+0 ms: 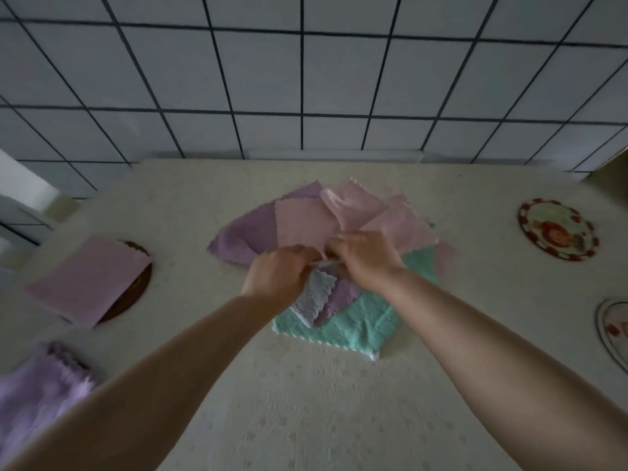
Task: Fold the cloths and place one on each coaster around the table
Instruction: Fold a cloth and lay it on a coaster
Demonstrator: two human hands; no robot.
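1. I am seeing the fingers of my left hand [277, 275] and my right hand [365, 258] curling inward and meeting over the pile, both pinching one edge of a small pale lilac-white cloth with a scalloped border [314, 297]; that cloth is hanging down toward me from the pinch.
2. Nearest me on the left, a fluffy purple folded cloth [44, 385] is lying at the table's edge, partly cut off by the frame.
3. Under the hands, a mint-green textured cloth [343, 326] is spreading flat, with purple and pink cloths heaped beyond it.
4. Further left, a folded pink cloth [88, 278] is sitting on a dark round coaster [139, 287].
5. On the right, a round floral coaster with a red border [557, 229] and another floral coaster at the frame edge [611, 331] are lying bare, well apart from the pile.
6. I am judging that the pinched edge runs left to right between my hands, and the right hand lies nearer those bare coasters.
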